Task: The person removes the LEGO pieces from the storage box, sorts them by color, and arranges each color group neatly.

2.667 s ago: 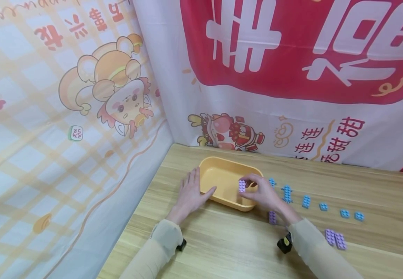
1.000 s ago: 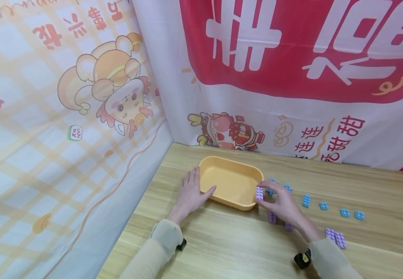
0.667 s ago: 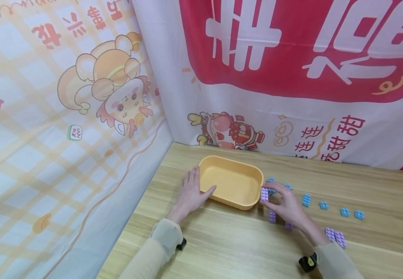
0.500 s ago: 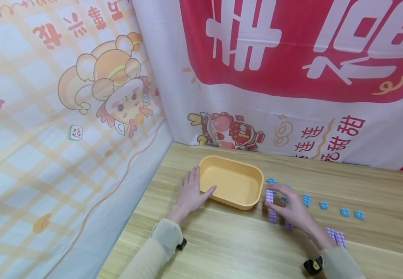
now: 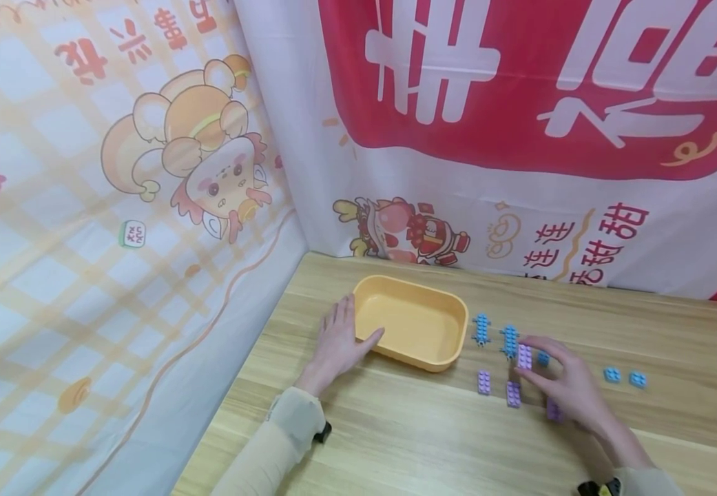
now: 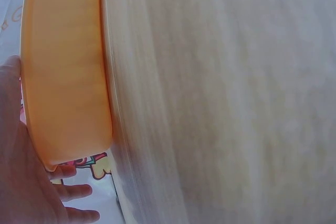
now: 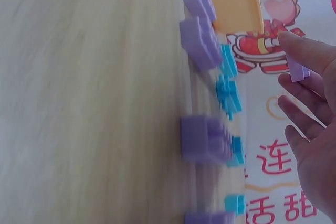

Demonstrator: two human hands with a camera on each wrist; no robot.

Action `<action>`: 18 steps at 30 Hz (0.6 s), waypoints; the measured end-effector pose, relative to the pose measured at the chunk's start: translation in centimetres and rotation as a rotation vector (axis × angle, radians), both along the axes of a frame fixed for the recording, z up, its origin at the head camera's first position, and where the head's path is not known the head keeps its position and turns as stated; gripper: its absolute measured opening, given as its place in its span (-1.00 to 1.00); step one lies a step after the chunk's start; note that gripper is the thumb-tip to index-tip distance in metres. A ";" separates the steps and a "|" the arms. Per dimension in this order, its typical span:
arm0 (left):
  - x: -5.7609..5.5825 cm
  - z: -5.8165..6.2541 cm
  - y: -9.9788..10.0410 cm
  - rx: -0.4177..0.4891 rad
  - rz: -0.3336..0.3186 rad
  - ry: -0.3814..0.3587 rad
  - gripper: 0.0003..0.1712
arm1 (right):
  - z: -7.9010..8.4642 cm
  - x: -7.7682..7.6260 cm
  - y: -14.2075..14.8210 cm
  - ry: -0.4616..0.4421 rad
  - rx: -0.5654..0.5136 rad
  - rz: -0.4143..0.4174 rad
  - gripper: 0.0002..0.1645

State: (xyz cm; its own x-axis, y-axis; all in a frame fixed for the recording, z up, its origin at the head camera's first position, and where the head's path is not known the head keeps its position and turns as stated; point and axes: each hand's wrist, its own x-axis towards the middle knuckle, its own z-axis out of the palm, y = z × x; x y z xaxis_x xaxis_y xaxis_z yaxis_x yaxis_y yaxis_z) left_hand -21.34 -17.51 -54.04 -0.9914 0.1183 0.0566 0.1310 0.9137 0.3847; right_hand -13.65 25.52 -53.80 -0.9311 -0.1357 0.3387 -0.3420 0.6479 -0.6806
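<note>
My left hand [image 5: 337, 342] rests on the left end of a yellow-orange plastic tray [image 5: 410, 364], fingers straight along its end and thumb over the near rim. The left wrist view shows that hand [image 6: 26, 182] at the tray's outer wall [image 6: 68, 77]. My right hand [image 5: 572, 386] pinches a purple toy brick [image 5: 524, 357] between thumb and fingers, above the table beside the blue bricks. In the right wrist view this held brick [image 7: 297, 70] is partly hidden by the fingers. Below lie purple bricks [image 5: 513, 394], one partly covered by the hand.
Blue bricks with side pegs [image 5: 481, 329] stand right of the tray, with a plain blue brick [image 5: 543, 358] and small square blue bricks [image 5: 611, 374] farther right. The wooden table [image 5: 389, 427] ends at a printed cloth backdrop [image 5: 395, 172].
My right hand has carried the purple brick from over the tray out past its right rim, farther right above the bricks. The left hand and tray stay in place.
</note>
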 end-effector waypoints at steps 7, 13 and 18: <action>-0.1 0.1 0.0 -0.012 -0.005 0.009 0.34 | -0.8 0.6 1.5 0.085 -0.033 0.014 -0.29; -0.2 0.0 0.0 -0.007 -0.010 0.013 0.34 | -1.7 1.2 2.8 0.117 -0.026 -0.002 -0.28; -0.1 -0.2 -0.1 0.000 -0.013 0.017 0.34 | -2.3 2.2 4.2 0.136 -0.061 0.006 -0.29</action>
